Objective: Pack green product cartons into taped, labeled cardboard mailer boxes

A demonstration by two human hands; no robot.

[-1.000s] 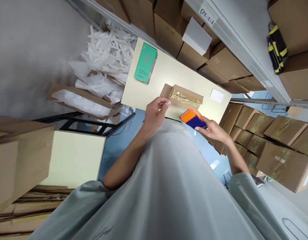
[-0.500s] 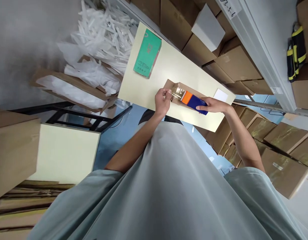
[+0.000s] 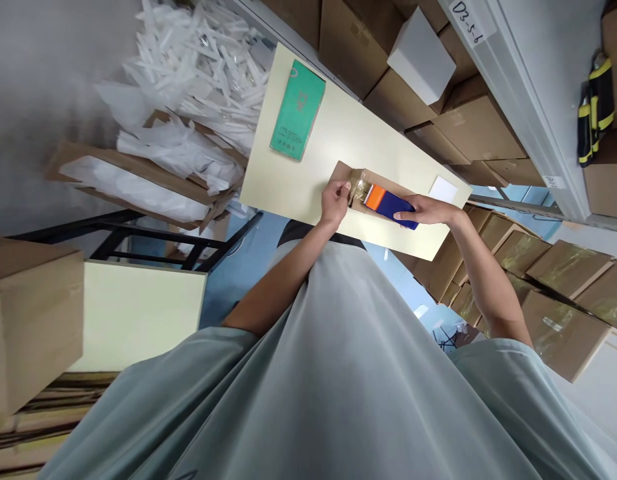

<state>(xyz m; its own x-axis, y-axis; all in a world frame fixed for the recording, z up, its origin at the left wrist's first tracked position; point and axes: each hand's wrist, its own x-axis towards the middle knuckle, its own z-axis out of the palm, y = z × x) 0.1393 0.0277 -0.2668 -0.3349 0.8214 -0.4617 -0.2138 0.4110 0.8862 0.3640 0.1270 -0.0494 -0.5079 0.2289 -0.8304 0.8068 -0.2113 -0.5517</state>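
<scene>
1. The tape dispenser (image 3: 392, 205), blue with an orange toothed end, lies over the small carton (image 3: 394, 187). Its casing looks like stiff, smooth plastic, probably light enough for one hand; the blue end seems the safest hold, clear of the teeth.
2. The right hand (image 3: 424, 209) is closed around that blue end, thumb on the near side.
3. Shiny tape (image 3: 359, 187) shows at the carton's left end; it is likely thin, limp and clingy, best taken by its edge.
4. The left hand (image 3: 337, 201) has its fingertips drawn together there; whether they pinch tape or cardboard, I cannot tell.
5. The carton, probably light and apt to dent, rests on the desk (image 3: 333, 127), between a green box (image 3: 298, 110) and a white card (image 3: 443, 189).
</scene>
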